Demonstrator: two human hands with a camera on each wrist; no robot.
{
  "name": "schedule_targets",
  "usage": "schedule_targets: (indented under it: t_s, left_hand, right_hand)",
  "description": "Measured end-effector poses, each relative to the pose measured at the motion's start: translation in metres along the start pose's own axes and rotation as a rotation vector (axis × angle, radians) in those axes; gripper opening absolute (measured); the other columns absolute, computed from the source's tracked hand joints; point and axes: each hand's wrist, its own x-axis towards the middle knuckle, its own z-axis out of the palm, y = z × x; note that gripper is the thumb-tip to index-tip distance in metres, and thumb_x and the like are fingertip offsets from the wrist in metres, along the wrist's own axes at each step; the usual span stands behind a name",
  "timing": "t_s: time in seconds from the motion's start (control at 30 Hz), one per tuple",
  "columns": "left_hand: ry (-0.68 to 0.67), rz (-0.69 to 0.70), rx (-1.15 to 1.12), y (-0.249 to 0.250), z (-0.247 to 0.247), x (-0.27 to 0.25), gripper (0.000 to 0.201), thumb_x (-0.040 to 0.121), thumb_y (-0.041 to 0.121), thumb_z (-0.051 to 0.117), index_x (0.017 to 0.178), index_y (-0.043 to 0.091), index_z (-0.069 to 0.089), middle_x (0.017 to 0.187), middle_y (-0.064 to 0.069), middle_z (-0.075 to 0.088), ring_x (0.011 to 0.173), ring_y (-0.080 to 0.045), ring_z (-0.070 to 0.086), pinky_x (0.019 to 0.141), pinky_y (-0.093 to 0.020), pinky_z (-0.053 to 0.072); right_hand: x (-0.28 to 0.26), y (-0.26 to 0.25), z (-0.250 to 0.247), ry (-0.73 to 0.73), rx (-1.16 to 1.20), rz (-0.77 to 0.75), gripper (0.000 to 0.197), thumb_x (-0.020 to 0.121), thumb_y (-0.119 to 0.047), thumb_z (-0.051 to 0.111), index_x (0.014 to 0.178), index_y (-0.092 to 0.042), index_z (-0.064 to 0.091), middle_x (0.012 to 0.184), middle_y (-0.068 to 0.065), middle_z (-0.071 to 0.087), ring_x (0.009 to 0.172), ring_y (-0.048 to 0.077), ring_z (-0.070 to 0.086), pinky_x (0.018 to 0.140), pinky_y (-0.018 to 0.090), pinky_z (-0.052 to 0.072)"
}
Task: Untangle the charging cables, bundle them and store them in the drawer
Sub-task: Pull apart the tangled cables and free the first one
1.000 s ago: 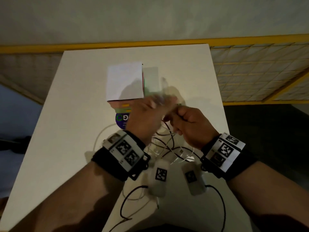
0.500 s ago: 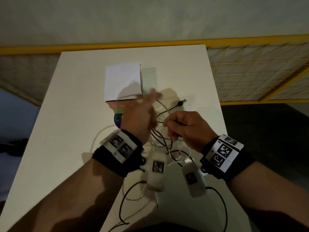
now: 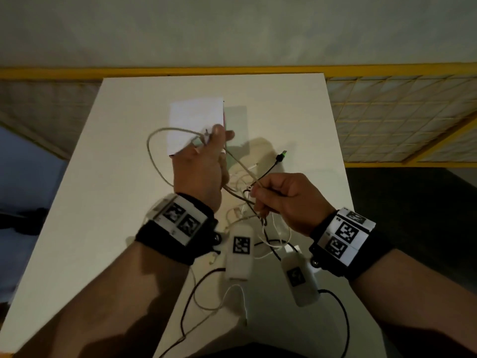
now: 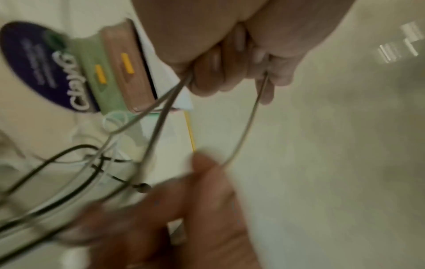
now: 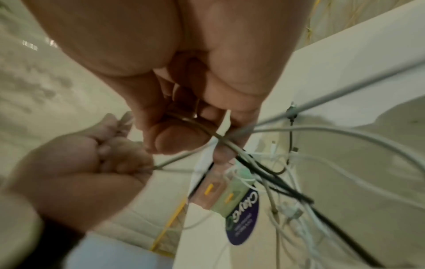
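Note:
A tangle of white and black charging cables (image 3: 247,220) lies on the white table (image 3: 108,202) between my wrists. My left hand (image 3: 218,136) is raised over the small drawer box (image 3: 195,120) and pinches a grey cable (image 3: 152,161) that bows out to the left in a wide loop. The same grey cable (image 4: 248,123) runs taut to my right hand (image 3: 258,191), which pinches it just above the tangle. In the right wrist view my right hand (image 5: 184,134) grips the grey cable (image 5: 234,147) where it crosses other strands. A black cable's green-tipped plug (image 3: 280,157) lies right of the box.
The drawer box (image 5: 220,196) has stacked pink and green drawers with orange handles and a purple label. Two white tagged pods (image 3: 240,250) hang by my wrists over the near table edge. A yellow mesh fence (image 3: 400,120) stands to the right.
My left hand has lifted up and away from my right hand, drawing a grey loop out of the tangle. The right hand stayed put, still pinching; the black plug now shows on the table.

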Motion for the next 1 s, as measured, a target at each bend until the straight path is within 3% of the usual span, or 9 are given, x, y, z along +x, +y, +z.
schedule_targets:
  t_s: [0.17,0.3,0.43,0.5,0.53,0.57,0.63,0.87,1.0]
  left_hand:
    - [-0.402,0.132,0.21,-0.006,-0.002,-0.026,0.03,0.095,0.018,0.064,0.071,0.001,0.07,0.049,-0.011,0.059,0.038,-0.02,0.049,0.044,-0.02,0.038]
    - [-0.026,0.019,0.03,0.005,-0.008,0.003,0.03,0.095,0.033,0.061,0.077,0.013,0.074,0.043,-0.008,0.048,0.036,-0.019,0.034,0.043,-0.025,0.024]
    - [-0.345,0.074,0.196,-0.001,-0.003,-0.018,0.032,0.091,0.02,0.069,0.066,0.0,0.068,0.045,-0.002,0.055,0.037,-0.019,0.048,0.049,-0.023,0.037]
    - [-0.278,0.097,0.233,0.001,-0.004,-0.015,0.029,0.093,0.025,0.067,0.075,0.004,0.075,0.054,-0.012,0.067,0.049,-0.031,0.06,0.057,-0.023,0.036]
    - [-0.16,0.068,0.191,0.005,-0.005,-0.009,0.028,0.092,0.032,0.066,0.079,0.01,0.078,0.058,-0.018,0.068,0.092,-0.042,0.055,0.067,-0.025,0.047]
    - [-0.078,0.044,0.127,0.01,-0.007,-0.003,0.03,0.092,0.038,0.064,0.083,0.013,0.078,0.052,-0.022,0.06,0.06,-0.019,0.03,0.054,-0.031,0.048]
    - [-0.104,0.05,0.122,0.011,-0.009,0.001,0.03,0.092,0.04,0.064,0.087,0.013,0.078,0.044,-0.006,0.044,0.04,-0.021,0.037,0.054,-0.025,0.041]
    - [-0.065,0.124,0.089,0.009,0.002,-0.005,0.018,0.094,0.02,0.065,0.079,0.018,0.074,0.075,-0.001,0.071,0.053,0.003,0.056,0.055,-0.015,0.043]
    - [-0.103,0.182,0.156,0.011,0.011,-0.016,0.019,0.095,0.019,0.063,0.088,0.004,0.074,0.053,0.015,0.062,0.039,0.007,0.048,0.047,-0.006,0.036]
  right_hand:
    - [0.003,-0.01,0.004,0.003,-0.015,-0.078,0.024,0.095,0.001,0.054,0.082,-0.01,0.071,0.067,0.005,0.07,0.06,0.019,0.067,0.067,0.033,0.058]
    - [0.004,-0.004,0.004,0.017,-0.031,-0.039,0.017,0.093,-0.007,0.06,0.082,-0.009,0.072,0.064,0.002,0.069,0.059,0.018,0.064,0.065,0.03,0.056]
    - [0.003,-0.005,0.001,0.03,-0.029,-0.054,0.019,0.093,-0.004,0.059,0.08,-0.01,0.072,0.062,0.0,0.069,0.059,0.013,0.063,0.064,0.023,0.053]
    - [0.003,-0.01,0.001,0.022,-0.025,-0.08,0.017,0.094,-0.003,0.058,0.084,-0.008,0.071,0.063,0.0,0.069,0.06,0.014,0.063,0.065,0.022,0.053]
    - [0.004,-0.009,0.001,0.017,0.002,-0.065,0.017,0.094,-0.002,0.057,0.084,-0.006,0.07,0.063,0.001,0.069,0.06,0.014,0.063,0.064,0.022,0.053]
    - [0.005,-0.007,0.0,0.012,0.036,-0.034,0.018,0.094,-0.001,0.056,0.082,-0.005,0.069,0.063,0.001,0.068,0.059,0.014,0.062,0.063,0.023,0.053]
    - [0.006,-0.003,-0.001,0.0,0.092,0.016,0.028,0.096,0.0,0.053,0.072,-0.006,0.067,0.061,0.003,0.066,0.057,0.014,0.061,0.062,0.026,0.051]
    - [0.01,-0.007,-0.005,0.017,0.132,0.003,0.025,0.098,-0.007,0.052,0.086,-0.017,0.072,0.073,0.005,0.068,0.07,0.021,0.061,0.071,0.034,0.054]
    - [0.008,-0.004,-0.005,0.037,0.123,0.031,0.022,0.1,-0.009,0.049,0.089,-0.011,0.067,0.079,0.005,0.069,0.075,0.021,0.062,0.078,0.042,0.053]
